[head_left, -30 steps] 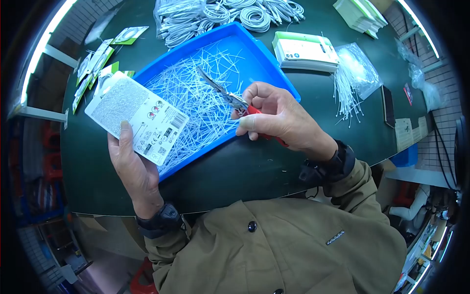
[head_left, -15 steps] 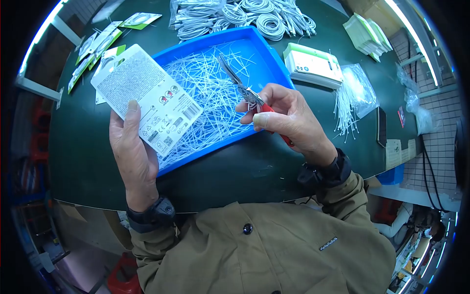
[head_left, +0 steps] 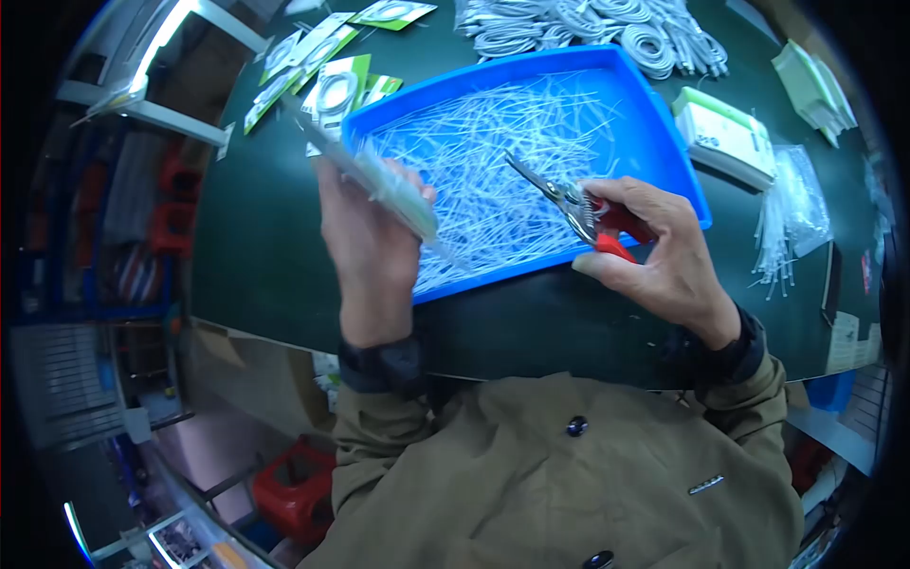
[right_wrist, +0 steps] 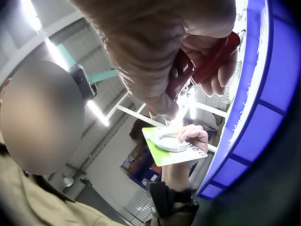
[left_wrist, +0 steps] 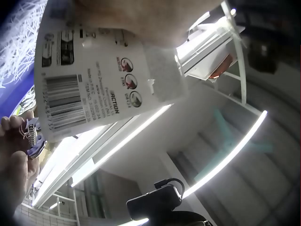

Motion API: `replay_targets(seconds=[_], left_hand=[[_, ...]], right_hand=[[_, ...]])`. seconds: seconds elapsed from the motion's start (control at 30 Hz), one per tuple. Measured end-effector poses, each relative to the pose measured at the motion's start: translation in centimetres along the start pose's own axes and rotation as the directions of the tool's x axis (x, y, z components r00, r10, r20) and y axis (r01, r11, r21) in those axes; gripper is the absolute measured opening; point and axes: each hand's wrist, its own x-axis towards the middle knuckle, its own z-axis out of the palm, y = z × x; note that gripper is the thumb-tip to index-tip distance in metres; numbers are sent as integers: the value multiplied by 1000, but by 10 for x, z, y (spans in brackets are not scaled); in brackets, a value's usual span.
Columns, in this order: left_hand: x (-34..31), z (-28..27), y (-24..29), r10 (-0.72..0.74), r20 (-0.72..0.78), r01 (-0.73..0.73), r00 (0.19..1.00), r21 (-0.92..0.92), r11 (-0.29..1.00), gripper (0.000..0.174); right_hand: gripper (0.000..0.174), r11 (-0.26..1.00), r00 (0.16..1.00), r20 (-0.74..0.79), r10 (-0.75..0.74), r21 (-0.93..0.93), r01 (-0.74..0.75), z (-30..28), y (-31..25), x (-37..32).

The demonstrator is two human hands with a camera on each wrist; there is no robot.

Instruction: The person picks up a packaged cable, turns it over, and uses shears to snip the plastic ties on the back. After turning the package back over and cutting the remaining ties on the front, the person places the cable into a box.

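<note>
My left hand (head_left: 370,256) grips a packaged cable card (head_left: 384,185), turned nearly edge-on and blurred in the head view. Its printed back with a barcode fills much of the left wrist view. From the right wrist, the green and white front (right_wrist: 162,157) shows a coiled white cable. My right hand (head_left: 668,251) holds red-handled snips (head_left: 572,201), thumb on one handle and fingers round the other. The handles stand apart, with a spring between them, and the narrow blades point away to the left over a blue tray (head_left: 659,123) of thin white plastic strips (head_left: 502,171).
Several carded cables (head_left: 332,95) lie at the back left. Coiled grey cables (head_left: 607,28) are heaped behind the tray. To the right are a stack of cards (head_left: 725,137), a bundle of white ties (head_left: 777,242) and a clear bag (head_left: 806,204).
The card in my left hand has turned from showing its printed back to nearly edge-on. My right hand still holds the snips, handles now wider apart. The head view has shifted left.
</note>
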Motion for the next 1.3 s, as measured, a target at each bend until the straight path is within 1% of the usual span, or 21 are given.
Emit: replay_targets(seconds=[0.03, 0.07, 0.1, 0.13, 0.23, 0.27, 0.37, 0.5, 0.57, 0.6, 0.67, 0.77, 0.87, 0.9, 0.93, 1.03, 1.07, 1.17, 1.2, 1.27, 1.3], left_hand=[[1, -8, -5, 9, 80, -6, 997, -40, 999, 50], [11, -21, -8, -15, 257, 39, 966, -88, 995, 51], [16, -30, -11, -30, 426, 96, 904, -135, 986, 53], [11, -14, -14, -18, 363, 79, 931, -151, 985, 54], [12, 2, -21, -7, 413, 89, 911, -180, 980, 57], [10, 8, -22, -10, 392, 80, 920, -162, 983, 60], [19, 4, -26, 17, 514, 73, 858, -156, 985, 62], [26, 3, -24, -38, 607, 123, 793, -100, 987, 63], [30, -1, -25, -32, 654, 119, 756, -89, 989, 66], [31, -2, -25, -29, 677, 116, 736, -84, 990, 67], [28, 0, -24, -72, 642, 136, 763, -50, 989, 66], [23, 4, -25, -119, 598, 147, 793, 3, 989, 66], [14, 12, -25, -161, 512, 133, 844, 91, 987, 67], [11, 15, -25, -172, 474, 126, 863, 127, 984, 67], [9, 11, -29, -155, 459, 119, 875, 106, 987, 75], [6, 14, -28, -203, 408, 115, 890, 229, 967, 76], [4, 13, -30, -187, 400, 95, 897, 239, 966, 77], [7, 11, -31, -188, 428, 98, 884, 224, 970, 76], [9, 12, -31, -180, 441, 102, 879, 196, 975, 76], [9, 8, -33, -114, 441, 86, 890, 83, 993, 73], [10, 9, -36, -80, 439, 77, 895, 23, 997, 72]], right_hand=[[63, 998, 998, 19, -54, -21, 55, 3, 2, -1], [64, 993, 994, 38, -104, -45, 106, 4, 4, -2], [65, 985, 987, 57, -151, -72, 154, 7, 7, -4], [67, 975, 976, 66, -205, -68, 210, 11, 9, -6], [69, 934, 943, 158, -295, -159, 319, 18, 7, -13], [70, 935, 938, 207, -277, -167, 313, 20, 4, -14], [78, 929, 934, 211, -287, -177, 326, 28, 6, -20], [80, 930, 941, 203, -273, -194, 312, 26, 9, -21], [81, 923, 942, 189, -277, -219, 316, 26, 11, -21], [77, 918, 942, 184, -281, -234, 320, 26, 11, -21], [71, 906, 940, 176, -291, -265, 330, 27, 9, -20], [68, 895, 939, 168, -299, -291, 337, 27, 9, -20], [81, 895, 940, 176, -293, -295, 334, 27, 11, -22], [80, 883, 935, 183, -303, -316, 348, 26, 12, -22], [78, 870, 931, 191, -312, -337, 361, 25, 13, -21], [73, 838, 921, 220, -320, -388, 384, 20, 10, -22], [71, 828, 919, 231, -320, -404, 390, 18, 8, -22], [65, 838, 926, 251, -281, -406, 364, 13, 6, -22], [61, 842, 934, 235, -269, -413, 346, 11, 5, -22], [52, 847, 947, 205, -246, -430, 313, 6, 3, -20], [53, 889, 955, 136, -263, -350, 295, 7, 5, -17]])
